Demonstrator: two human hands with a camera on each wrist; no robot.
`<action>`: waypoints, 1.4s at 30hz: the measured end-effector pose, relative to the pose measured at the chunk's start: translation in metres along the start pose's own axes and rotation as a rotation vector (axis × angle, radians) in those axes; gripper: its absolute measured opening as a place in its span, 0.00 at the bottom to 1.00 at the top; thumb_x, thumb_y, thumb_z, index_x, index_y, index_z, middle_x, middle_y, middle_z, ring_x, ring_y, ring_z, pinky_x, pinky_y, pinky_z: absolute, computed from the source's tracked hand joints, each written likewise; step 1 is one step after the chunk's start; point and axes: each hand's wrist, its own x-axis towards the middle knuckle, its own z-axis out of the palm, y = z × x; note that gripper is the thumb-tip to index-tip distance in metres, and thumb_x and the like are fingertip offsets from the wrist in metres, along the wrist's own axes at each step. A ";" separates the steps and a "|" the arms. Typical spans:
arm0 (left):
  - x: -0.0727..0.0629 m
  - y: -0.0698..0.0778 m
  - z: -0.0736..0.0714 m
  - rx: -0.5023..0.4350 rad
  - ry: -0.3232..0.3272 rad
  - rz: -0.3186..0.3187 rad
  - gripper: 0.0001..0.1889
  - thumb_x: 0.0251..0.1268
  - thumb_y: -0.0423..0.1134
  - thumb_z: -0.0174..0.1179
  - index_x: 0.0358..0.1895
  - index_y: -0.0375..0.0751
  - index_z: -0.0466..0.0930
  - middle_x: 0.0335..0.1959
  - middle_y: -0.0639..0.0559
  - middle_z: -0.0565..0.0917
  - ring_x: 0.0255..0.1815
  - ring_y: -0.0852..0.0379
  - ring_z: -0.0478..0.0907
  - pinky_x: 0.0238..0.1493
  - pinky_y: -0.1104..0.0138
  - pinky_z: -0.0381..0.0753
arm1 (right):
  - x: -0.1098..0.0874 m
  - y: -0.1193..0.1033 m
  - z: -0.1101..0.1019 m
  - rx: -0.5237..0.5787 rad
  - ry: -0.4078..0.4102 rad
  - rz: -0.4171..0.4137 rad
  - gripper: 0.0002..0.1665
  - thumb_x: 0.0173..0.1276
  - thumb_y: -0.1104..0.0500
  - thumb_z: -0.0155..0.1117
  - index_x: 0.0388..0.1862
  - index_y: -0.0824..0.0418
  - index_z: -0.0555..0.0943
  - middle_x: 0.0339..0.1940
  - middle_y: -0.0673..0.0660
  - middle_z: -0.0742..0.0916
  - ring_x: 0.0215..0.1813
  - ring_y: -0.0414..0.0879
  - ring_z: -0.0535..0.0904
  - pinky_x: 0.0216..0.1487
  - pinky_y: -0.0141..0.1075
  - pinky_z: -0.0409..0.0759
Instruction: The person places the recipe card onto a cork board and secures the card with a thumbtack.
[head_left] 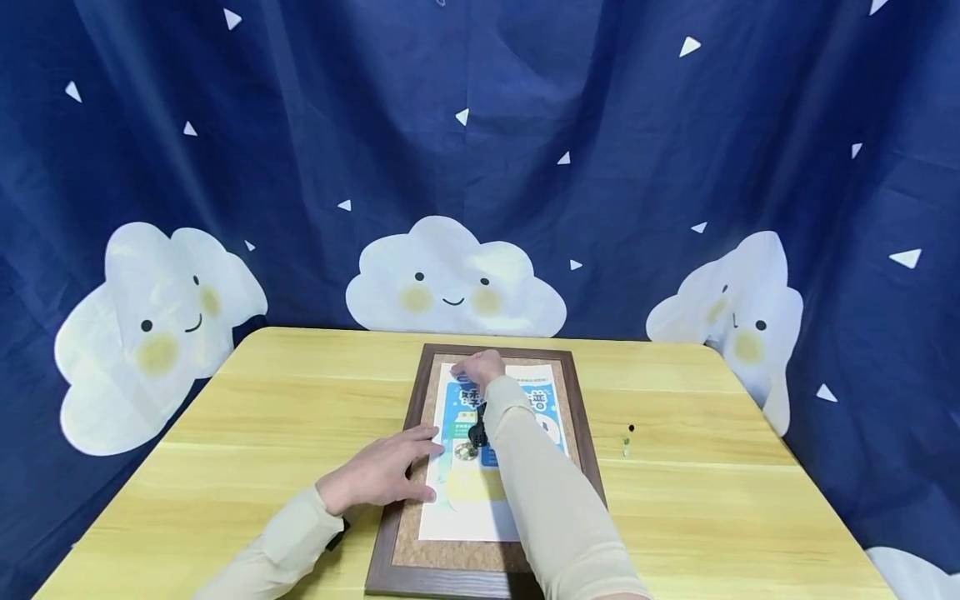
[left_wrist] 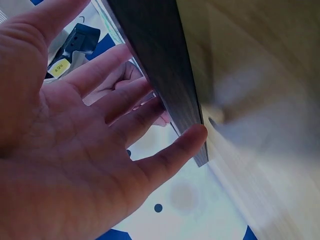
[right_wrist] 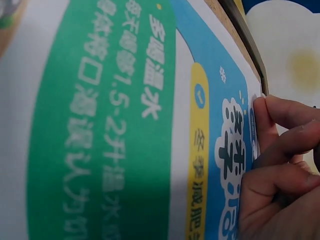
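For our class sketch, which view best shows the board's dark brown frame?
The head view: all four sides of the dark brown frame appear, though the left hand and right sleeve hide parts. The left wrist view shows one stretch close up; the right wrist view, only a narrow strip at upper right.

Left hand [head_left: 382,469] loosely spread, right hand [head_left: 482,367] farther forward with bent fingers [right_wrist: 280,181].
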 end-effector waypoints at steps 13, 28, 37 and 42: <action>0.001 -0.001 0.000 0.011 0.000 0.009 0.32 0.62 0.50 0.73 0.66 0.37 0.79 0.76 0.37 0.69 0.78 0.38 0.63 0.71 0.42 0.69 | -0.016 -0.009 -0.004 -0.128 0.068 -0.004 0.27 0.60 0.56 0.78 0.52 0.71 0.81 0.43 0.63 0.82 0.38 0.51 0.78 0.42 0.42 0.82; 0.000 0.002 -0.002 0.005 0.002 0.010 0.33 0.61 0.49 0.74 0.66 0.35 0.79 0.76 0.36 0.68 0.78 0.37 0.63 0.71 0.41 0.68 | -0.024 -0.009 -0.002 -0.104 0.102 -0.038 0.21 0.60 0.59 0.76 0.48 0.71 0.82 0.36 0.59 0.81 0.36 0.49 0.76 0.39 0.38 0.78; -0.001 0.003 -0.003 0.003 0.003 0.000 0.34 0.61 0.50 0.73 0.66 0.35 0.78 0.76 0.36 0.67 0.78 0.37 0.62 0.72 0.40 0.67 | -0.012 -0.008 0.002 -0.131 0.120 -0.017 0.13 0.56 0.62 0.77 0.35 0.67 0.82 0.24 0.55 0.78 0.24 0.45 0.72 0.23 0.33 0.72; -0.001 0.003 -0.002 0.011 0.002 0.005 0.33 0.61 0.50 0.73 0.66 0.35 0.78 0.76 0.36 0.68 0.78 0.37 0.62 0.72 0.40 0.67 | -0.009 -0.007 0.003 -0.119 0.130 0.005 0.12 0.53 0.63 0.76 0.31 0.65 0.80 0.21 0.54 0.77 0.18 0.43 0.69 0.17 0.31 0.69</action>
